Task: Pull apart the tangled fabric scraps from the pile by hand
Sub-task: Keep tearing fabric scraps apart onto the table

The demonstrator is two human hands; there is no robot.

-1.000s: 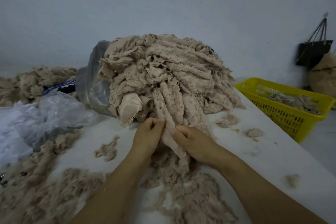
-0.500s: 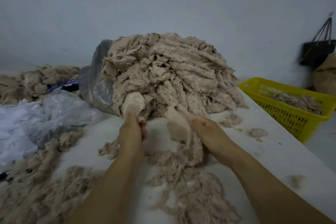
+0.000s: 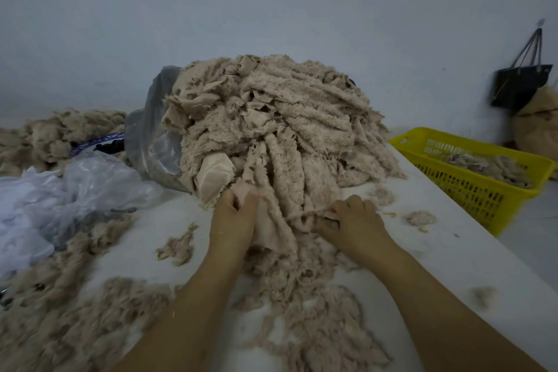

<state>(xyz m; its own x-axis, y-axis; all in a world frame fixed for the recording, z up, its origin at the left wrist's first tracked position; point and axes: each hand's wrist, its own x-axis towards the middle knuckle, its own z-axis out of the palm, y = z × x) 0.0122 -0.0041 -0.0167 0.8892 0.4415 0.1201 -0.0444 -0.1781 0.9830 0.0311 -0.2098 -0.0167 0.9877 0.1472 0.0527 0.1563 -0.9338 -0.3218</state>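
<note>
Seen from the head camera, a person worked at the foot of a tall pile [image 3: 271, 124] of beige, fleecy fabric scraps heaped at the middle of a white table [image 3: 447, 254], its back spilling from a clear grey plastic bag [image 3: 151, 136]. The left hand [image 3: 234, 214] had its fingers curled into a long beige strip [image 3: 271, 229] hanging off the front of the heap, while the right hand [image 3: 351, 220] pinched a thin, cord-like edge of the same piece; both were closed on cloth, neither one free. The step in hand appeared to be the separation itself, with the strip gripped but its top not yet free of the mass. The next move likely called for the hands to draw apart and toward the body, firmly enough to free the tangle without dragging neighbouring strips down. The scraps looked soft and shaggy on one face and smooth on the other, matted together in drooping bands. Torn beige lint [image 3: 317, 329] lay scattered across the near table. A yellow perforated plastic basket [image 3: 471, 143], holding a few scraps, stood off the table's right edge.
</note>
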